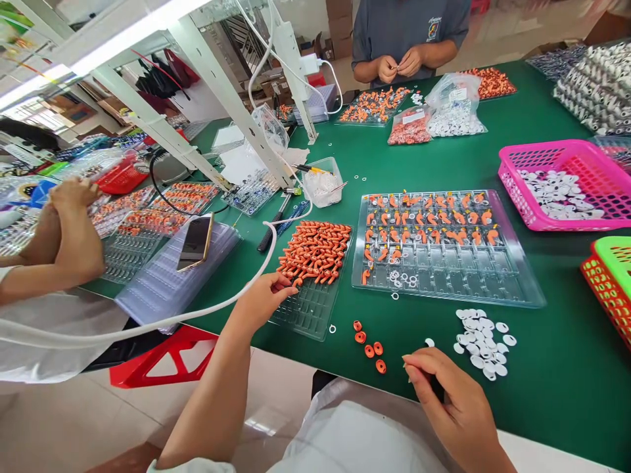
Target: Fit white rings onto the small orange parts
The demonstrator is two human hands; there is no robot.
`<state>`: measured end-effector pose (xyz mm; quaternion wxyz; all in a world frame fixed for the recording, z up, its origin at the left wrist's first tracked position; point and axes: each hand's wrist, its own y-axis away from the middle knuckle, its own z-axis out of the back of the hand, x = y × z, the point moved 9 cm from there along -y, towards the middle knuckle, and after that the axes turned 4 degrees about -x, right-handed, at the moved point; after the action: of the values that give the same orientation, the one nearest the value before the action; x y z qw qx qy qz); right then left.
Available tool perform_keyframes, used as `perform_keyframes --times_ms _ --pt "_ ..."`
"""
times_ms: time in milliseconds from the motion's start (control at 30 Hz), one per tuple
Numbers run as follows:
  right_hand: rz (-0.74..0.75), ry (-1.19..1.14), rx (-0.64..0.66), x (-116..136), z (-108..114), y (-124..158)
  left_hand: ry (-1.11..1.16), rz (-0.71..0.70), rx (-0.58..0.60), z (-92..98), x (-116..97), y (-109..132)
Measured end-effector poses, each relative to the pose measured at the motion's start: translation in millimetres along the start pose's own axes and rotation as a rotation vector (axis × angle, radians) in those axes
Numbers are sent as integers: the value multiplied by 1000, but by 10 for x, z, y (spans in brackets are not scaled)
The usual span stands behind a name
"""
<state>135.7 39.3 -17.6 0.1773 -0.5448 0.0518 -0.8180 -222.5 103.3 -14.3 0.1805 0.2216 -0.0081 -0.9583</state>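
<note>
Green table (pixel 424 167), pale tiled floor (pixel 276 378)

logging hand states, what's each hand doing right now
Left hand: closed on an orange part.
Right hand: curled; can't tell if shut or holding anything.

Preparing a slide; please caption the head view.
Wearer's left hand at piled orange parts on a clear tray; right hand near scattered white discs.
</note>
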Motion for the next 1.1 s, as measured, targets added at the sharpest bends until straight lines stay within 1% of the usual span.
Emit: perform_keyframes --times_ms 133,233,367,467,533,633,867,967,1100 --pt "-3 2 5 -9 -4 -7 27 -22 -4 -32 -26 26" --pt "-23 -6 9 -29 -18 7 43 -24 -42 -27 -24 62" --pt "-69 -21 -1 -75 -24 35 47 23 -127 28 60 111" --pt "-49 -24 10 -72 -34 37 37 60 -167 74 125 136" --pt "-30 -23 17 -66 -38 30 26 63 -167 89 133 145" --pt "-12 -24 23 -62 -38 25 -7 31 -120 75 88 141" --pt "8 -18 38 -36 -52 16 -156 -123 67 -16 -135 58" --pt "10 -18 39 -24 -56 3 -218 -142 116 -13 -202 14" --pt "9 -27 48 -26 -64 1 -286 -131 153 4 -230 -45"
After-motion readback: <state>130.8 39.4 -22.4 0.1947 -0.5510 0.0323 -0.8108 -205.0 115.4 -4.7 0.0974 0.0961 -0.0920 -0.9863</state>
